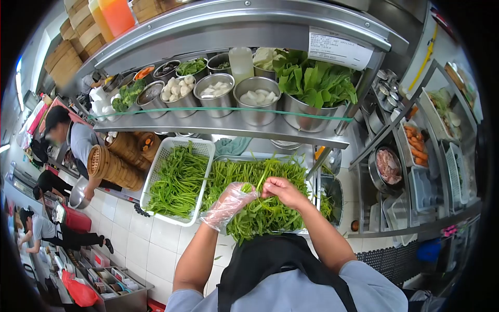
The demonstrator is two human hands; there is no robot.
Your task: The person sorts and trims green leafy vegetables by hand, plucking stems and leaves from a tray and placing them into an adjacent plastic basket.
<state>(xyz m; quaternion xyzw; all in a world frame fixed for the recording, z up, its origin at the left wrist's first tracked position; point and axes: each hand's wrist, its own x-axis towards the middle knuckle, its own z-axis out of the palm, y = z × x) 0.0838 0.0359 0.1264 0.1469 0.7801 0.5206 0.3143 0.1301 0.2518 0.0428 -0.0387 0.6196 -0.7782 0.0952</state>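
Observation:
My left hand (232, 202), in a clear plastic glove, is closed around some long leafy green stems (266, 171), which look like water spinach. Close beside it, my bare right hand (285, 191) pinches the same greens between thumb and fingers. Both hands are over a metal tray (314, 188) heaped with these greens, the leaves hanging toward my apron (270, 262). Left of the tray, a white plastic basket (174, 220) holds a pile of shorter green stem pieces (179, 177).
A steel shelf (218, 124) ahead carries metal pots of vegetables, including leafy greens (317, 80). Bamboo steamers (117, 161) stand left, near a co-worker (78, 135). On the right, a rack (421, 218) holds carrots (417, 145) and a bowl of raw meat (387, 165).

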